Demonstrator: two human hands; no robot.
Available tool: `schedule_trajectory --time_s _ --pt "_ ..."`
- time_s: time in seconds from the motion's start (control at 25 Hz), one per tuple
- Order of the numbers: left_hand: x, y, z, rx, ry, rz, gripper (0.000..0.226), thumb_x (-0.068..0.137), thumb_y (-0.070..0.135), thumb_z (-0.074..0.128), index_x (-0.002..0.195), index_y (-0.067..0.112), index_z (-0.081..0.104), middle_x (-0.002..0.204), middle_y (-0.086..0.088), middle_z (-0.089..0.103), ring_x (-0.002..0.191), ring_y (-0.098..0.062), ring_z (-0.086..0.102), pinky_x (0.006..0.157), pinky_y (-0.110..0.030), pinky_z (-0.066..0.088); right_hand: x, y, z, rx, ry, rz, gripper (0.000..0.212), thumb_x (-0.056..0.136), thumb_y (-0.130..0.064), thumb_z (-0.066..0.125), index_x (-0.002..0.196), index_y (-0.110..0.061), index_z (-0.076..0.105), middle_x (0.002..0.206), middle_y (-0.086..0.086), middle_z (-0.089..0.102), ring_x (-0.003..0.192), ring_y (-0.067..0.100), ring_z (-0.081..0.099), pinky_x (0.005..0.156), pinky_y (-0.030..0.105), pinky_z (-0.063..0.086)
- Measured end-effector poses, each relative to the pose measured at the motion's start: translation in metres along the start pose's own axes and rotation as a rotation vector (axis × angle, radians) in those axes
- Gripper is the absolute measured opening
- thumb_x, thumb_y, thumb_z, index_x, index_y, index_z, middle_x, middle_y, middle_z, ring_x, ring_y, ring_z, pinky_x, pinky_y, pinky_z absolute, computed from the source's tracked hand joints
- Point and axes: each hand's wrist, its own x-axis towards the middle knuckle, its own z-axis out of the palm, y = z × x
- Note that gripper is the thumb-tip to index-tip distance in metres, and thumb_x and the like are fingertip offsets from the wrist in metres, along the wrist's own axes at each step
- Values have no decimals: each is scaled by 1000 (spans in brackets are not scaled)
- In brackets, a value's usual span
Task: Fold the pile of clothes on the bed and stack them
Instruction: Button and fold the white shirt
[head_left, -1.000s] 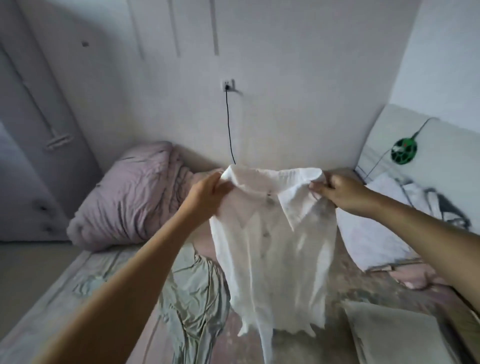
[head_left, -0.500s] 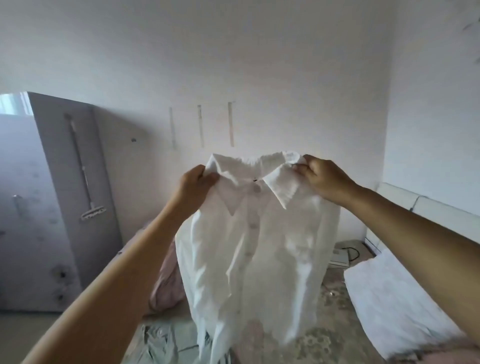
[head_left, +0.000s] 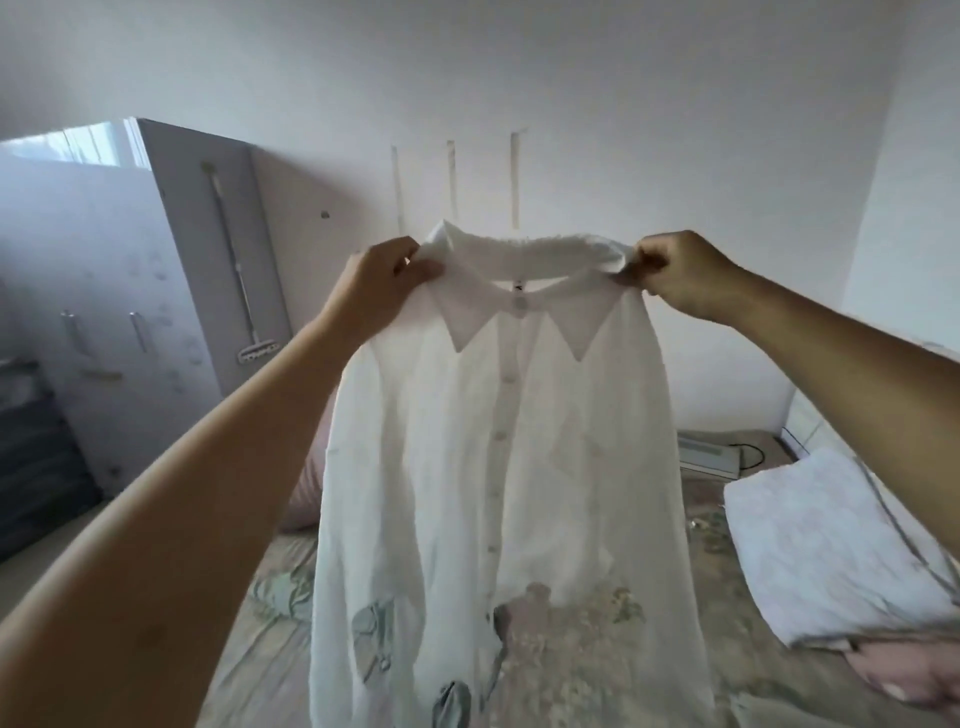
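Shirt held up above bed, front facing, buttoned, hanging straight down. Left hand pinching collar at one shoulder, right hand pinching at the other, hands apart at collar width. White pillow on bed to the right; grey wardrobe at left wall.

A single head-worn wide-angle view looks forward and slightly down from the near edge of the bed, facing the far wall and its right corner. Both forearms reach in from the bottom corners, close to the lens. Straight lines bow toward the frame's edges.
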Motion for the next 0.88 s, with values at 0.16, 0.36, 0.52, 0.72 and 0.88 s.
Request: schedule_trajectory --time_s 0.16,0.36,0.52,0.72,0.88 --pt "-14 -2 -9 -11 -11 -37 43 92 30 60 60 15 37 56 4 30 51 -9 27 44 -21 25 -15 7 23 309 -43 106 44 94 -36 56 105 7 56 90 7 53 82 17 51 75 37 47" --pt "-49 -36 -3 34 -146 -34 41 93 33 58 66 7 42 58 1 35 53 -11 30 46 -21 28 -41 11 56 -43 -20 -45 15 98 -24 50 88 -15 56 82 1 58 76 10 51 66 21 36" --pt "-78 -54 -1 -35 -167 -84 45 92 29 60 59 18 33 56 6 31 50 -6 28 47 -20 28 -76 -11 76 143 -31 24 31 94 -24 58 66 -19 47 56 -12 42 52 -1 35 50 15 29" --pt "-181 -99 16 -259 -492 -132 36 90 18 63 63 27 43 50 13 47 46 2 40 47 -15 29 -164 5 129 224 -435 318 12 79 -24 70 83 -14 69 78 -6 61 72 4 53 65 17 43" --pt "-243 -141 31 -391 -709 -279 15 90 15 64 78 8 59 65 6 50 56 0 42 54 -24 37 -212 1 170 198 -465 463 18 77 -17 72 90 -6 68 85 0 66 84 12 56 73 13 44"
